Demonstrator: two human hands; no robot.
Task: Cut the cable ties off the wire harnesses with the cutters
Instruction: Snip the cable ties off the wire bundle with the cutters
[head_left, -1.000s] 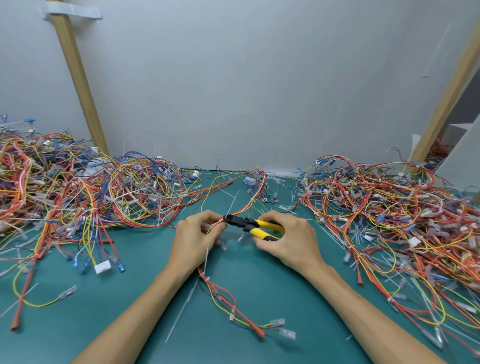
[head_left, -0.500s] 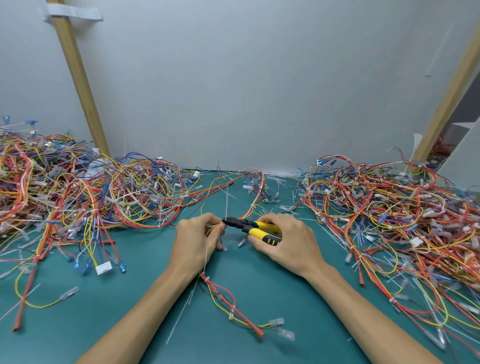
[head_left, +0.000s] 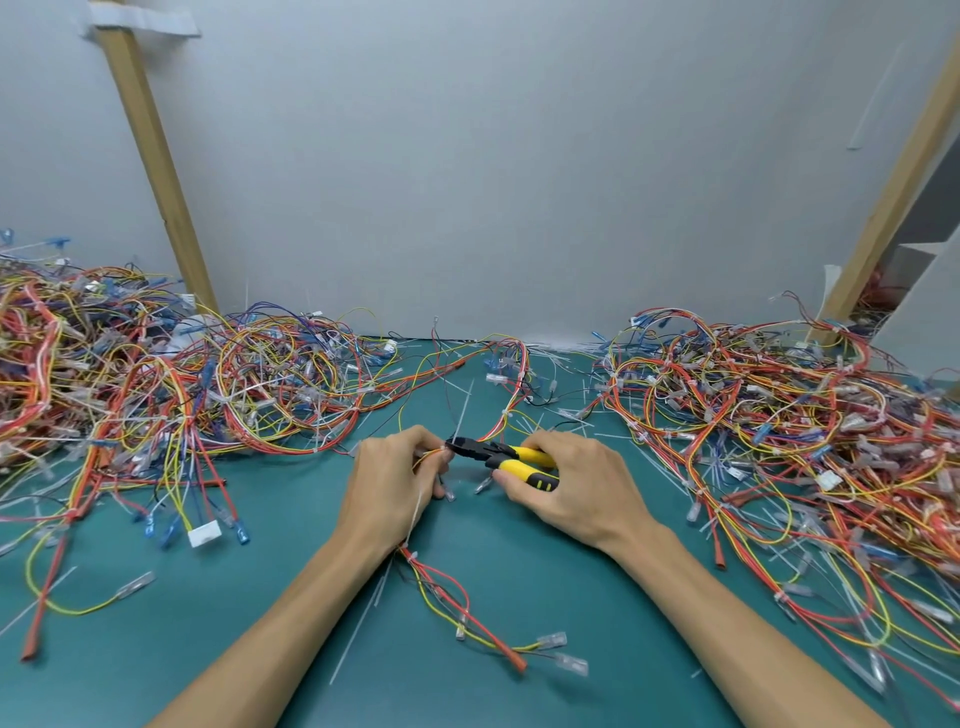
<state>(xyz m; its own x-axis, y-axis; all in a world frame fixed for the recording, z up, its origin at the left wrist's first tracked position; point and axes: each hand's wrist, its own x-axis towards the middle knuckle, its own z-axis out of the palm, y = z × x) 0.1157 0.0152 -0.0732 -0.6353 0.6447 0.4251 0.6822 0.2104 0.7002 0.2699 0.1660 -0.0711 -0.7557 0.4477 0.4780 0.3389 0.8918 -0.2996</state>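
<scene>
Teal mat (head_left: 291, 519): smooth matt table cover, with thin clear tie offcuts (head_left: 358, 631) strewn over it.
Left heap (head_left: 156, 395): 9 to 11 o'clock of the hands. Tangled loops of red, yellow and blue wire with clear sleeved terminals. Cut off by the frame edge.
Right heap (head_left: 779, 426): 1 to 4 o'clock. Same mix, lying flatter, also cut off by the frame edge.
Left hand (head_left: 389, 483): fingers curled, thumb and forefinger pinching the harness.
Right hand (head_left: 576, 493): fingers wrapped round the cutter grips.
Held harness (head_left: 441, 587): thin red and yellow wires. Runs from the left palm toward 6 o'clock and ends in clear terminals on the mat.
Cutters (head_left: 498, 457): black nose, glossy yellow-and-black grips. Nose points to 9 o'clock, its tip at the wires beside the left fingertips.
Cable tie (head_left: 415, 512): narrow white plastic tail hanging along the left palm.
Unclear: gap between the jaws too small to read. The tie's head is hidden by fingers.
</scene>
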